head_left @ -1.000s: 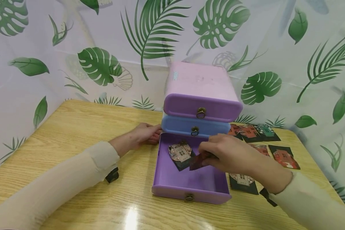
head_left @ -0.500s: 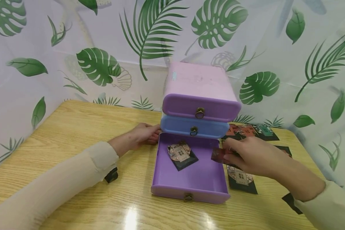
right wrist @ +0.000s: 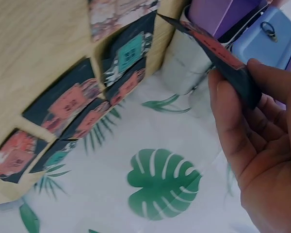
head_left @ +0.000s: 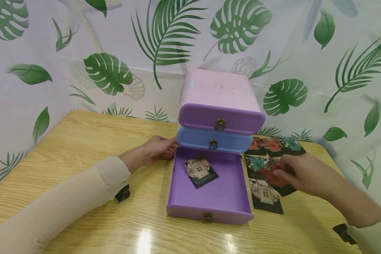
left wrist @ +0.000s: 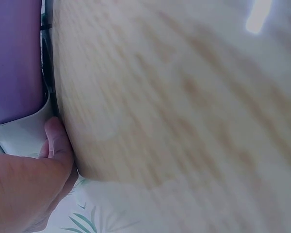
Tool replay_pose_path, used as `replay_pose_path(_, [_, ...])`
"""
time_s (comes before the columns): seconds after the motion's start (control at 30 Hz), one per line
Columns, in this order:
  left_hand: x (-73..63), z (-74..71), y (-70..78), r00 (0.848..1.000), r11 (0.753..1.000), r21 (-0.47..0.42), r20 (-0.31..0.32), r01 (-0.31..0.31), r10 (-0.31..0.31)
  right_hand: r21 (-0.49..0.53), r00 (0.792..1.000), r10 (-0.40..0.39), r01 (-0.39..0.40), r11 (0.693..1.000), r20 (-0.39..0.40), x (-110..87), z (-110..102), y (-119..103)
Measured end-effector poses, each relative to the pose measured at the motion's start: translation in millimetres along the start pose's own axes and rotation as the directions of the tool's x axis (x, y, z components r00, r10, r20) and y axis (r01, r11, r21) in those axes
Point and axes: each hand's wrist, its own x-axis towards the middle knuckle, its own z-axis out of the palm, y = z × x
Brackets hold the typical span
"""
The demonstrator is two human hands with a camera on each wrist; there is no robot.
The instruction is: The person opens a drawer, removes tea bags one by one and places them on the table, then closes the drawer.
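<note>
My right hand (head_left: 308, 174) pinches a flat dark packet with a red label (right wrist: 222, 56) between thumb and fingers, held over the packets right of the drawers. My left hand (head_left: 158, 148) rests on the table with its fingertips against the left side of the drawer unit (head_left: 222, 90). The lowest drawer (head_left: 223, 201), purple, is pulled out. Inside it lies a dark packet with a beige label (head_left: 198, 171). In the left wrist view, the left thumb and fingers (left wrist: 58, 141) lie along the unit's pale side.
Several packets lie in rows at the right, among them a beige-labelled packet (head_left: 266, 194) nearest the front and a green-labelled packet (head_left: 292, 144) at the back. Above the pulled-out drawer are a blue drawer (head_left: 231, 139) and a purple drawer (head_left: 197, 118), both closed. A leaf-print cloth (head_left: 114, 31) hangs behind the table.
My right hand has moved right with the red-labelled packet, from over the pulled-out drawer to over the packets on the table. The left hand has stayed by the unit.
</note>
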Motion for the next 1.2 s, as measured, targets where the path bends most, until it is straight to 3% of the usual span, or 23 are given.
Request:
replay_pose_path(0.33, [2.2,0.0,0.5,1.0,1.0,-0.016,-0.014,-0.001,0.001,-0.044,0.993,0.115,-0.113,0.993,0.03,-15.3,4,25])
replay_pose_path(0.63, [2.5,0.2,1.5,1.0,1.0,-0.015,-0.014,0.006,-0.006,-0.021,0.955,0.244,-0.244,0.969,0.167,-23.5,10,47])
replay_pose_path(0.93, [1.4,0.5,2.2,1.0,1.0,-0.003,-0.013,0.011,-0.011,0.022,0.913,0.331,-0.346,0.938,0.239,-33.1,28,62])
replay_pose_path(1.0, [1.4,0.4,2.0,1.0,1.0,0.0,-0.014,0.009,-0.009,0.02,0.896,0.352,-0.371,0.928,0.269,-34.5,29,65])
replay_pose_path(1.07, [1.7,0.4,1.9,1.0,1.0,0.003,-0.017,0.009,-0.009,0.023,0.867,0.376,-0.405,0.914,0.326,-36.1,30,68])
replay_pose_path(1.2, [2.8,0.7,1.8,1.0,1.0,-0.002,-0.019,0.006,-0.006,0.043,0.787,0.404,-0.476,0.878,0.467,-40.5,33,74])
